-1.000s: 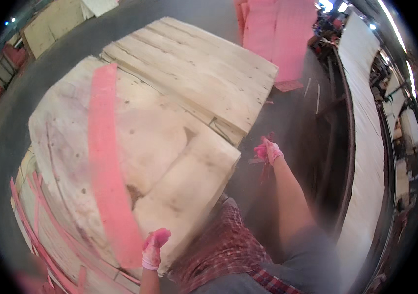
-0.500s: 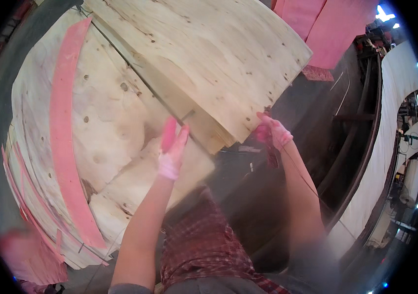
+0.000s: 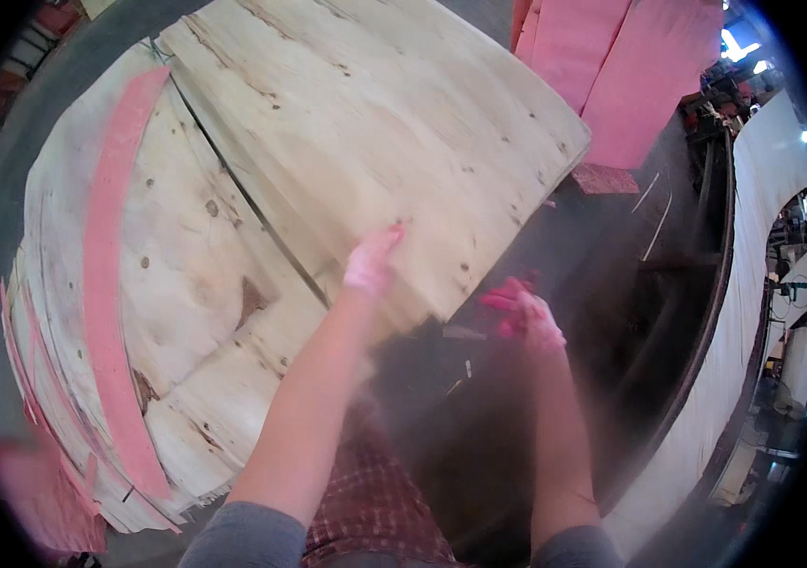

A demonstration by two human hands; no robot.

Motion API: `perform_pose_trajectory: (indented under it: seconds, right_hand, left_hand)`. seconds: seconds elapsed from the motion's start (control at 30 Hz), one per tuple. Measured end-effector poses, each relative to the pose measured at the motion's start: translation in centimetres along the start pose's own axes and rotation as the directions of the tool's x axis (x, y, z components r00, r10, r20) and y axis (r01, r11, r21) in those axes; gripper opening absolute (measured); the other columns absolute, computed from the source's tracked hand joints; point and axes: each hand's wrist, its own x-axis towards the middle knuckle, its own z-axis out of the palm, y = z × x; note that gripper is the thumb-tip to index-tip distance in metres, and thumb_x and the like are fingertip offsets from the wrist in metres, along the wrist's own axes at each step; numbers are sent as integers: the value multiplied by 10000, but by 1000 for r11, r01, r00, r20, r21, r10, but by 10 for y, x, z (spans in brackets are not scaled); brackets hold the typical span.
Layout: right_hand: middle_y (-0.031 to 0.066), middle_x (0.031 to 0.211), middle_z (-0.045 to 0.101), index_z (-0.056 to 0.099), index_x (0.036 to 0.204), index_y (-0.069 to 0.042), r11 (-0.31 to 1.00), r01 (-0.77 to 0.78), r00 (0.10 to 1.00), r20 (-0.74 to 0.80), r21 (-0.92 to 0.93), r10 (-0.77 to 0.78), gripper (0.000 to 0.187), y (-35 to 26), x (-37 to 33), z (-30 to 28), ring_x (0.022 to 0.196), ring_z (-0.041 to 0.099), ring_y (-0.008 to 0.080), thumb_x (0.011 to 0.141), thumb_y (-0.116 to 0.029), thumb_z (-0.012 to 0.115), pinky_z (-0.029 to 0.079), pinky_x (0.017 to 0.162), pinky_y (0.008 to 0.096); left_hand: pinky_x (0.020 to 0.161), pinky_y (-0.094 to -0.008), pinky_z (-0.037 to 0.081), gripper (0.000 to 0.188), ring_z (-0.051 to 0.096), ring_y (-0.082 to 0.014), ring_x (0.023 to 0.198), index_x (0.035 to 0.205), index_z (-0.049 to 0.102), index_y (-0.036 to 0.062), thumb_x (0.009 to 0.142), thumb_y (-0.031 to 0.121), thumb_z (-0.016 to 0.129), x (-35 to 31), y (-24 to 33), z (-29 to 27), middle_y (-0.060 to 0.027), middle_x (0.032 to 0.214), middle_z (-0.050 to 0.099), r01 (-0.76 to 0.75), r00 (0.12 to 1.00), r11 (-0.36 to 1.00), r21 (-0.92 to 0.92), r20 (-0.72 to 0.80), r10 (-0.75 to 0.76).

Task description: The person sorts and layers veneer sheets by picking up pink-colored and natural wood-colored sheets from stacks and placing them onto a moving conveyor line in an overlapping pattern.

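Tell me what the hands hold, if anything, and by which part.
It cannot be told: the left hand overlaps the pale sheet near its lower edge, grip unclear; the right hand, beside it, is blurred.

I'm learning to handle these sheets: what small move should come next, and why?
Probably bring the right hand to the near corner of the pale wood stack on the right. The left hand is over that stack's near end, while the right hand is apart from it, beyond the corner. Whether the left hand presses down is hard to tell.
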Motion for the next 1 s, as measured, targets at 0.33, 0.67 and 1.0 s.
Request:
perform_pose_trajectory:
  seconds: [0.33, 0.67, 1.0]
  right_hand:
    - [-1, 574, 493, 563, 876, -108, 870, -236, 876, -292, 433, 383, 418, 138, -107, -30, 444, 470, 150, 751, -505, 595, 407, 421, 293]
    - [-37, 535, 381, 496, 780, -187, 893, -363, 929, 173, 266, 327, 266, 187, -106, 180, 464, 375, 96, 801, -447, 547, 340, 386, 214]
    - [-39, 543, 382, 492, 798, -184, 984, -108, 657, 733, -139, 176, 252, 186, -265, 495, 453, 363, 90, 817, -433, 531, 332, 382, 208]
  left_hand:
    - [893, -288, 406, 403, 512, -177, 1057, 1153, 508, 0, 780, 99, 624, -302, -21, -225, -123, 1169, 524, 386, 907, 882, 269, -285, -310]
    - [898, -289, 395, 447, 516, -187, 1045, 1169, 440, -27, 799, 160, 606, -458, -11, -216, -143, 1167, 519, -173, 956, 983, 56, 248, 154]
    - [631, -319, 472, 383, 556, -179, 714, 921, 557, 5, 790, 361, 614, -698, -144, -295, -80, 789, 603, -900, 427, 323, 293, 438, 791]
